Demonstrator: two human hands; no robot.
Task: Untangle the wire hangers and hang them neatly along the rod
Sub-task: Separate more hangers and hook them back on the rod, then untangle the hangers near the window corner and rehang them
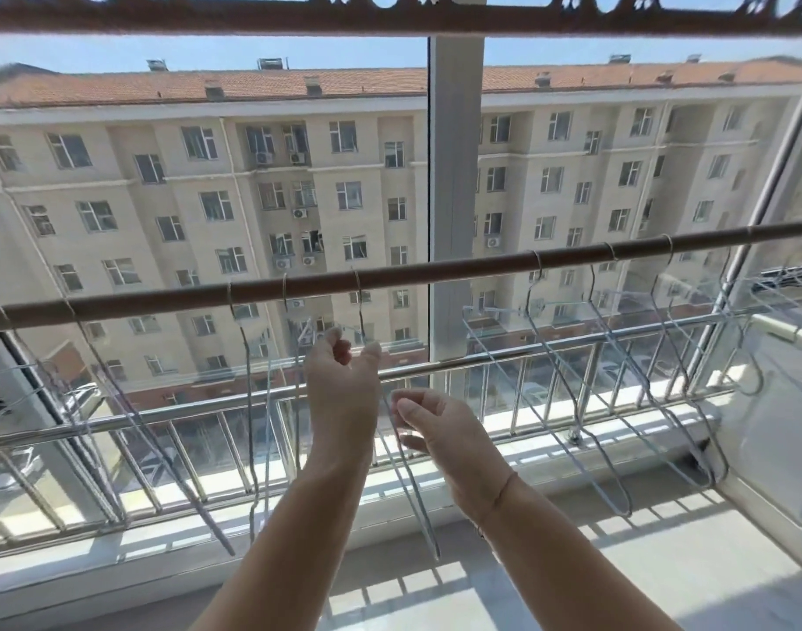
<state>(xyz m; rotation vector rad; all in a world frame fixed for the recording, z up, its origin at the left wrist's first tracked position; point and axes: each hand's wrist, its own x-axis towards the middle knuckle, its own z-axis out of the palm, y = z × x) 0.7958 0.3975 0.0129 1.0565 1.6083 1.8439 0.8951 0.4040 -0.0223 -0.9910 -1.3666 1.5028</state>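
Two bare forearms reached up from the bottom edge. The left hand (342, 380) was raised higher, its fingers (333, 341) curled toward the thumb with a narrow gap between; a thin wire crossed at the fingertips, but whether they gripped it could not be told. The right hand (435, 425) sat lower and just to the right, thumb and curled fingers (410, 444) pinching the side of a thin pale-blue wire hanger (424, 516), which trailed down below both hands toward the white sunlit window sill (663, 553).

Far beyond the fingers stood a large beige apartment block with a red tiled roof (162, 184), seen through the glass. A broad white upright window post (456, 175) rose above and slightly right of the right hand. A shiny steel railing with vertical bars (185, 414) ran across behind both hands at about finger height.

Above the left fingertips a long brown round rod (435, 266) spanned the whole view, sloping up to the right. The pinched hanger's hook went over it just above the left hand. More pale wire hangers hung from the rod: a loose group to the left of the fingers (249, 403), some leaning across one another, and a spaced row to the right of them (539, 268).

A thin cord bracelet (503, 489) circled the right wrist.
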